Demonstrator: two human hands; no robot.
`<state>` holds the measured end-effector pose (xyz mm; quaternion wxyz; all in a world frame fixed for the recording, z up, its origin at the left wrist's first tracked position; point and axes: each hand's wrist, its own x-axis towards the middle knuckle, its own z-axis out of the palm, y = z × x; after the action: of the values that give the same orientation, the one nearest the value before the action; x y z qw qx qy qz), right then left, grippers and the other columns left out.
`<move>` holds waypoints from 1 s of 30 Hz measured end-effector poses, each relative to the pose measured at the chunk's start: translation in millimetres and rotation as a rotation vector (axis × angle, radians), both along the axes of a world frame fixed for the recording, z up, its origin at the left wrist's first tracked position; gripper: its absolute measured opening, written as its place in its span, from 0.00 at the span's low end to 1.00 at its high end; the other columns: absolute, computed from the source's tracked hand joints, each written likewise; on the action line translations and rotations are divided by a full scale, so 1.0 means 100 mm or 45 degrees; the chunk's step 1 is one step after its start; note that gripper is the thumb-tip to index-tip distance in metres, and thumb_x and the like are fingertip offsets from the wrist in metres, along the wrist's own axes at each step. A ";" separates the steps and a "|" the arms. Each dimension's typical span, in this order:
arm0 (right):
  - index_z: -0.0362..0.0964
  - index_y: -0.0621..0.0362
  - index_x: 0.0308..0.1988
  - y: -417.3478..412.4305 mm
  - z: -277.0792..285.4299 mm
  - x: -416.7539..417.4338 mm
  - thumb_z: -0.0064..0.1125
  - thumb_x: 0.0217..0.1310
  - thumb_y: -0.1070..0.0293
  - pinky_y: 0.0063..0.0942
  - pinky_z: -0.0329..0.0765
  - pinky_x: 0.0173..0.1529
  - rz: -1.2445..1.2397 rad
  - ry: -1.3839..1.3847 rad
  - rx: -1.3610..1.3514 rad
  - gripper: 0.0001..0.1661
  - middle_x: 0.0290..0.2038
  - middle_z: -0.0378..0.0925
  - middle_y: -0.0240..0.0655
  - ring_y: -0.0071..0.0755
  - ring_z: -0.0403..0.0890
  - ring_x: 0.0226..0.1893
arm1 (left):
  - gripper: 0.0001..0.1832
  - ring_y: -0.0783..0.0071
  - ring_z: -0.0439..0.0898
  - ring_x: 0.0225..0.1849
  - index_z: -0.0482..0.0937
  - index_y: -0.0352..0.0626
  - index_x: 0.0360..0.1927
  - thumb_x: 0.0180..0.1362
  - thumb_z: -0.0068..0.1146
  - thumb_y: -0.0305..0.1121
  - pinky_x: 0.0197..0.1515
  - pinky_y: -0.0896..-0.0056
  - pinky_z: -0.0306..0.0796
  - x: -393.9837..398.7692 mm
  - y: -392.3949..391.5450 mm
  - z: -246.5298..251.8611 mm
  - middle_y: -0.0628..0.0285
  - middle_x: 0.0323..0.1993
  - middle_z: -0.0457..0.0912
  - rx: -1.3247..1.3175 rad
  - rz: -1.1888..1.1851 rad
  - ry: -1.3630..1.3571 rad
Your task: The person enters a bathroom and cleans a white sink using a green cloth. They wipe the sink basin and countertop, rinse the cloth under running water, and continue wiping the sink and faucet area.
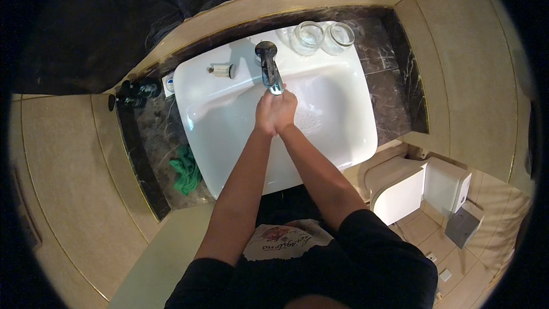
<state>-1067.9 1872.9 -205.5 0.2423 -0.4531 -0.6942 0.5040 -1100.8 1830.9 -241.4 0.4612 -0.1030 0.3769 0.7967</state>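
Observation:
My left hand (266,113) and my right hand (285,109) are pressed together under the spout of a chrome faucet (269,66). Both are over the basin of a white ceramic sink (223,137). The spout hides part of my fingers, so whether anything is between my palms cannot be seen. Bubbly water (309,122) shows in the basin just right of my right hand. On the sink's back ledge, left of the faucet, lies a small pale cylinder with a dark end (222,70). Two clear glass jars (307,37) (338,38) stand uncapped on the back right corner.
A dark marble counter (388,94) surrounds the sink. Crumpled green cloth (186,170) lies at its left, with dark bottles (141,90) farther back. Black sheeting (98,30) hangs over the upper left wall. A white toilet (396,189) is at the lower right.

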 end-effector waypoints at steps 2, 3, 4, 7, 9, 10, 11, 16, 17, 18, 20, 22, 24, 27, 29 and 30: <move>0.72 0.66 0.25 0.08 0.08 -0.05 0.53 0.60 0.63 0.43 0.71 0.32 0.058 -0.077 0.084 0.17 0.24 0.77 0.51 0.48 0.78 0.24 | 0.24 0.64 0.78 0.46 0.71 0.45 0.55 0.66 0.45 0.51 0.50 0.61 0.74 0.04 -0.04 0.10 0.63 0.48 0.77 0.012 -0.002 -0.200; 0.73 0.66 0.25 0.11 0.17 -0.08 0.53 0.61 0.62 0.41 0.71 0.31 -0.015 -0.030 0.071 0.18 0.23 0.77 0.50 0.45 0.77 0.23 | 0.24 0.65 0.78 0.47 0.69 0.47 0.58 0.67 0.43 0.52 0.51 0.60 0.74 0.07 -0.01 0.28 0.64 0.50 0.76 0.018 -0.015 -0.302; 0.73 0.66 0.25 0.14 0.27 -0.11 0.52 0.62 0.60 0.39 0.71 0.31 -0.086 0.017 0.058 0.19 0.22 0.77 0.48 0.43 0.77 0.23 | 0.27 0.62 0.79 0.45 0.68 0.46 0.59 0.68 0.41 0.55 0.48 0.60 0.75 0.11 0.06 0.50 0.61 0.48 0.76 -0.097 -0.050 -0.264; 0.74 0.64 0.25 0.16 0.36 -0.20 0.50 0.68 0.55 0.31 0.69 0.29 -0.238 0.176 -0.122 0.24 0.19 0.73 0.36 0.27 0.70 0.21 | 0.31 0.60 0.79 0.44 0.65 0.48 0.61 0.68 0.36 0.61 0.48 0.59 0.76 0.20 0.13 0.84 0.58 0.48 0.76 -0.232 -0.066 -0.280; 0.74 0.63 0.24 0.23 0.36 -0.18 0.50 0.69 0.55 0.29 0.68 0.28 -0.265 0.140 -0.421 0.25 0.18 0.72 0.32 0.22 0.67 0.21 | 0.27 0.66 0.75 0.53 0.63 0.58 0.63 0.68 0.34 0.61 0.57 0.59 0.72 0.23 0.09 0.74 0.63 0.55 0.73 -0.034 -0.009 -0.470; 0.76 0.61 0.35 0.24 0.29 -0.16 0.52 0.68 0.61 0.27 0.70 0.29 -0.222 0.161 -0.559 0.15 0.25 0.77 0.32 0.21 0.73 0.24 | 0.29 0.63 0.76 0.53 0.64 0.57 0.62 0.67 0.33 0.63 0.58 0.54 0.71 0.22 0.10 0.63 0.61 0.54 0.75 0.014 -0.014 -0.457; 0.75 0.61 0.38 0.22 0.23 -0.14 0.52 0.68 0.61 0.27 0.71 0.31 -0.277 0.269 -0.679 0.14 0.28 0.77 0.32 0.22 0.74 0.25 | 0.29 0.63 0.76 0.53 0.65 0.55 0.62 0.67 0.33 0.63 0.58 0.54 0.71 0.21 0.10 0.53 0.60 0.53 0.75 0.047 -0.010 -0.457; 0.73 0.62 0.45 0.11 0.20 0.14 0.53 0.68 0.62 0.28 0.74 0.45 -0.012 0.433 -0.489 0.15 0.39 0.78 0.34 0.30 0.77 0.37 | 0.31 0.60 0.76 0.54 0.67 0.47 0.59 0.67 0.35 0.61 0.58 0.53 0.71 0.03 0.04 0.40 0.56 0.52 0.77 0.327 -0.177 -0.370; 0.73 0.63 0.45 0.13 0.16 0.19 0.52 0.68 0.62 0.28 0.73 0.49 -0.007 0.560 -0.584 0.15 0.41 0.78 0.35 0.31 0.77 0.40 | 0.29 0.62 0.75 0.55 0.68 0.46 0.58 0.68 0.36 0.60 0.59 0.53 0.70 0.01 0.06 0.26 0.58 0.53 0.76 0.267 -0.123 -0.313; 0.73 0.64 0.44 0.14 0.08 0.20 0.51 0.69 0.62 0.28 0.72 0.52 -0.174 0.910 -1.030 0.16 0.42 0.78 0.37 0.31 0.77 0.43 | 0.28 0.63 0.74 0.56 0.69 0.46 0.57 0.69 0.37 0.58 0.59 0.53 0.69 0.00 0.05 0.07 0.59 0.53 0.76 0.212 -0.061 -0.248; 0.72 0.65 0.45 0.15 0.06 0.22 0.49 0.70 0.61 0.30 0.69 0.58 -0.413 1.118 -1.376 0.17 0.45 0.78 0.39 0.33 0.75 0.48 | 0.25 0.65 0.74 0.57 0.71 0.44 0.55 0.70 0.38 0.54 0.60 0.55 0.68 0.00 0.03 -0.04 0.59 0.54 0.75 0.062 0.056 -0.118; 0.71 0.65 0.48 0.24 0.18 0.30 0.48 0.70 0.60 0.34 0.67 0.61 -0.536 0.861 -1.143 0.18 0.48 0.77 0.40 0.36 0.74 0.52 | 0.24 0.63 0.75 0.58 0.72 0.42 0.54 0.70 0.38 0.51 0.61 0.61 0.68 0.05 0.07 0.03 0.56 0.53 0.77 -0.113 0.143 0.014; 0.71 0.65 0.48 0.29 0.10 0.32 0.47 0.71 0.57 0.35 0.65 0.63 -0.520 0.940 -1.160 0.20 0.49 0.77 0.39 0.37 0.72 0.55 | 0.24 0.64 0.73 0.59 0.72 0.38 0.54 0.70 0.37 0.49 0.63 0.62 0.67 0.08 0.09 0.23 0.56 0.55 0.76 -0.041 0.272 -0.083; 0.71 0.63 0.50 0.25 0.07 0.31 0.45 0.71 0.54 0.37 0.65 0.64 -0.419 1.077 -1.322 0.23 0.51 0.76 0.39 0.39 0.71 0.57 | 0.27 0.62 0.70 0.62 0.70 0.34 0.56 0.70 0.35 0.48 0.67 0.61 0.60 0.11 0.08 0.55 0.54 0.57 0.74 0.067 0.313 -0.254; 0.70 0.62 0.51 0.21 0.09 0.27 0.44 0.71 0.52 0.38 0.65 0.64 -0.383 1.159 -1.468 0.24 0.52 0.75 0.38 0.39 0.71 0.57 | 0.29 0.59 0.68 0.63 0.68 0.31 0.58 0.70 0.33 0.48 0.70 0.59 0.57 0.10 0.06 0.56 0.52 0.59 0.72 0.162 0.297 -0.289; 0.69 0.61 0.52 0.19 0.14 0.23 0.43 0.71 0.52 0.38 0.65 0.64 -0.392 1.191 -1.541 0.25 0.52 0.75 0.38 0.39 0.71 0.57 | 0.30 0.58 0.68 0.64 0.67 0.30 0.58 0.69 0.32 0.48 0.70 0.58 0.56 0.08 0.05 0.54 0.51 0.59 0.72 0.220 0.297 -0.262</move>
<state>-1044.5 1891.4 -191.2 0.2876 -0.3382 -0.0534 0.8945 -1093.3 1835.9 -187.1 0.4088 -0.1871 0.2432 0.8595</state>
